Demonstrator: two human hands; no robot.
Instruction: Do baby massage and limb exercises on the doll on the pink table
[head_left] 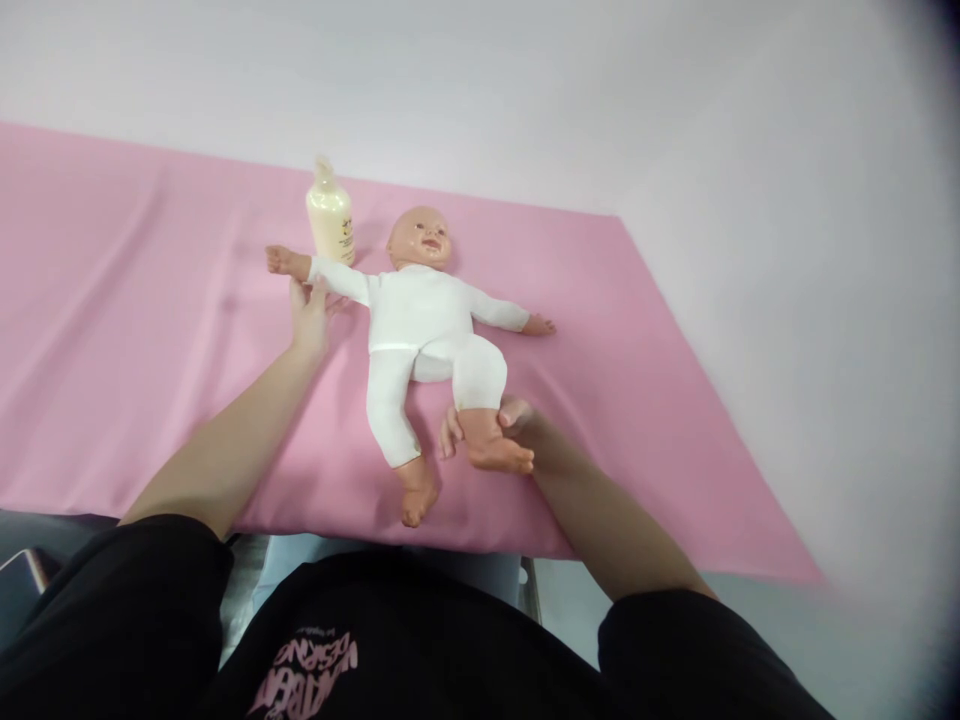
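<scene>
A baby doll [420, 310] in a white long-sleeved top and trousers lies on its back, its head away from me and its arms spread. My left hand [309, 312] is at the doll's arm on the left side, near the cuff; the fingertips go behind the arm and are partly hidden. Around the lower leg on the right side, just above the bare foot, my right hand [517, 418] is closed, fingers showing on one side and thumb on the other. That leg is bent and raised a little. The other leg rests on the cloth.
A cream-coloured pump bottle [331, 215] stands upright just behind the doll's arm on the left. Pink cloth [630, 450] with soft folds covers the table. A white wall [480, 90] lies beyond. A dark flat object with a light edge [26, 580] is at the lower left.
</scene>
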